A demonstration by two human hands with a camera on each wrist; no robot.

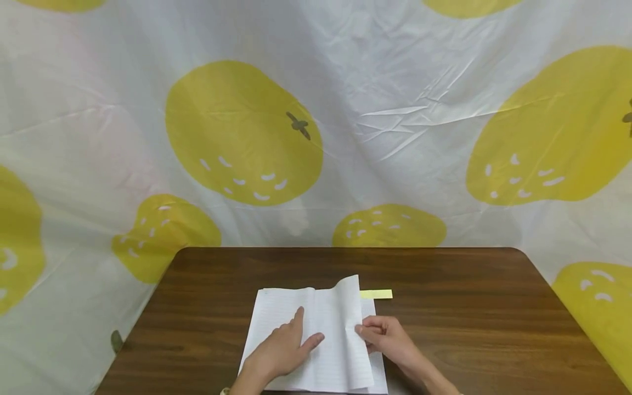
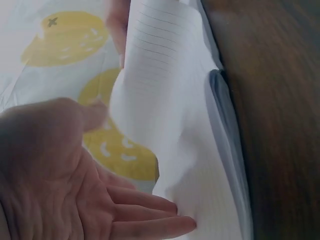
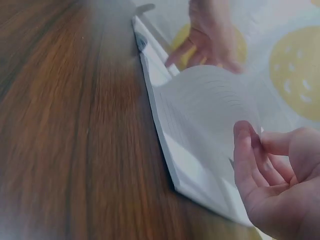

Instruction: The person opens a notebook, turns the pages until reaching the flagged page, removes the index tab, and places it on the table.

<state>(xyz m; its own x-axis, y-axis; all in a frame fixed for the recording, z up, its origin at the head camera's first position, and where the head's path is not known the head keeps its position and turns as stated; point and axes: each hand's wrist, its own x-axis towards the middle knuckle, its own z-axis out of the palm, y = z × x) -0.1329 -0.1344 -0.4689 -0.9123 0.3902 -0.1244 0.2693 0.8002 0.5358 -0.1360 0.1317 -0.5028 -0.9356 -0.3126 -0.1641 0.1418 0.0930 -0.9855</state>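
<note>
An open notebook [image 1: 276,300] with white lined pages lies near the front edge of the table. Its right-hand page [image 1: 349,307] is lifted and curls up, and my right hand [image 1: 390,339] pinches that page's outer edge between thumb and fingers. In the right wrist view the raised page [image 3: 210,90] bows upward from the pinching fingertips [image 3: 243,131]. Over the left page and close to the fold is my left hand [image 1: 281,348], fingers extended and thumb spread out. The left wrist view shows its fingertips [image 2: 187,222] right at the paper.
A yellow sticky tab [image 1: 377,294] juts out from the notebook's upper right side. Around the notebook is the dark wood-grain table [image 1: 469,307]. Behind the table hangs a white cloth [image 1: 345,164] printed with big yellow fruit.
</note>
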